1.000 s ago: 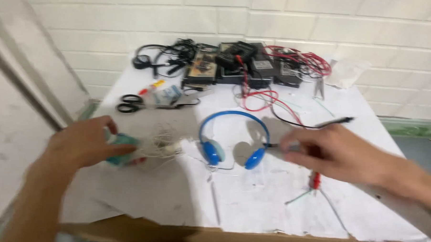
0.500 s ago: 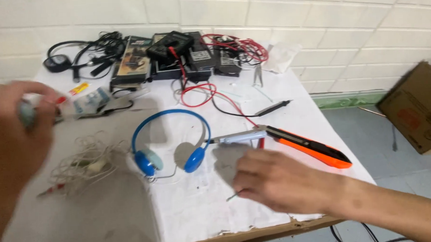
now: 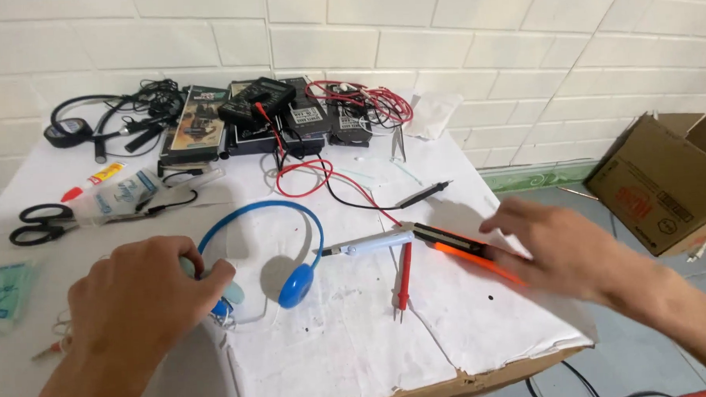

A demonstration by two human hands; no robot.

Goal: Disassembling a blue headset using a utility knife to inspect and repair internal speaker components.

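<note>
Below us a table (image 3: pixel 358 355) under torn white paper stands against a white brick wall (image 3: pixel 441 31), with a cardboard box (image 3: pixel 665 184) on the floor beyond our right hand (image 3: pixel 562 250). Our left hand (image 3: pixel 138 304) is curled over the near cup of the blue headphones (image 3: pixel 260 233), fingers bent around it; the other round cup lies just right of that hand, and the smooth plastic band arches away from us toward the wall. Our right hand lies flat, fingers spread and gripping nothing, over the near end of the orange-and-black iron (image 3: pixel 460 248). Its long axis runs from under that hand up and leftward, and past the black end a pale grey barrel with a thin metal tip continues the line, pointing toward our left hand. A slim red probe (image 3: pixel 403 279) lies between our hands, running toward us, its red wire looping back to the black meters (image 3: pixel 268 107) by the wall. Left of our left hand we see black scissors (image 3: pixel 37 224) and a crinkled bag (image 3: pixel 0 293).
</note>
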